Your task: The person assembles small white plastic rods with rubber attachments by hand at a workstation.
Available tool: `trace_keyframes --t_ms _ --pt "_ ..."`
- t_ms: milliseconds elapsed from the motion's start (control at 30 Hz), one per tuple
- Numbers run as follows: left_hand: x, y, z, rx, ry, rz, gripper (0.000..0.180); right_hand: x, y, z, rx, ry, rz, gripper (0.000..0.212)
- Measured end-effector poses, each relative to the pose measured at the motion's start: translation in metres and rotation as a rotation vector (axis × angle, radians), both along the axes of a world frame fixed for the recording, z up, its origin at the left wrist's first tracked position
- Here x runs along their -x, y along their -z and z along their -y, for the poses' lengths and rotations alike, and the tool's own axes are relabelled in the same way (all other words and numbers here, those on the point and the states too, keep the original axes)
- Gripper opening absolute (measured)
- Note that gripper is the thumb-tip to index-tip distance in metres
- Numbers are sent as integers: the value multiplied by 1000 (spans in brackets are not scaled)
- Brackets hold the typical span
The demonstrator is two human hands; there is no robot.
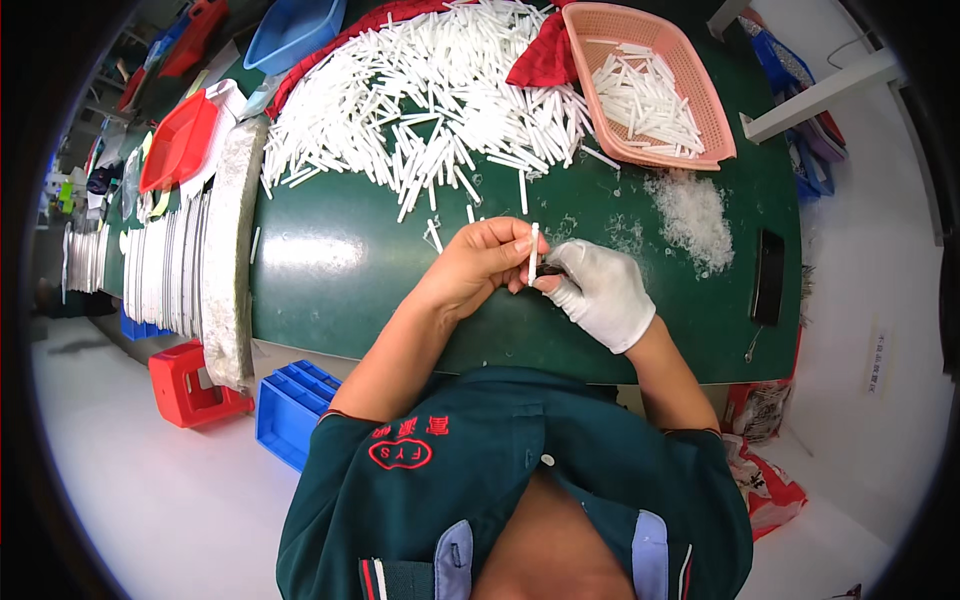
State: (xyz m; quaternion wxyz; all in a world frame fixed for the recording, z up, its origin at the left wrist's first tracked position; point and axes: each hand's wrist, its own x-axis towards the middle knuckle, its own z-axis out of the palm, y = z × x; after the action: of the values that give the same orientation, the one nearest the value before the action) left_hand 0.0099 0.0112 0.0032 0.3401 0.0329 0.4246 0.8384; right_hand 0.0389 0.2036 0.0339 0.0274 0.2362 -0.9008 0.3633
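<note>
My bare left hand (478,265) pinches a short white stick (533,250), held roughly upright over the near part of the green table (330,320). In a white glove with bare fingertips, my right hand (608,295) closes around a small dark tool (548,270) that meets the stick's side; its kind is mostly hidden by the fingers. Beyond my hands spreads a large heap of similar white sticks (440,90), with a few loose ones nearer to me. A pink basket (705,75) at the far right holds more sticks.
White shavings (700,225) lie right of my hands, near a black phone-like slab (768,275). Red cloth (545,55) borders the heap. Stacked boards (165,265) and a red basin (175,145) are at left. A blue crate (292,410) and red stool (195,385) stand below.
</note>
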Motion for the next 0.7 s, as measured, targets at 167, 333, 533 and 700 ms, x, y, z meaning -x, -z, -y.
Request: trace_keyframes --t_ms 167,333,533,700 --pt "0 1 1 10 16 -2 17 0 1 0 -17 -29 -15 26" --pt "2 1 1 28 13 -42 15 1 -5 1 -65 -67 -13 26" --pt "0 -2 0 72 2 -75 14 2 -6 -1 -203 -97 7 36" --pt "-2 -6 -1 286 37 -224 15 3 -7 -3 -296 -140 33 35"
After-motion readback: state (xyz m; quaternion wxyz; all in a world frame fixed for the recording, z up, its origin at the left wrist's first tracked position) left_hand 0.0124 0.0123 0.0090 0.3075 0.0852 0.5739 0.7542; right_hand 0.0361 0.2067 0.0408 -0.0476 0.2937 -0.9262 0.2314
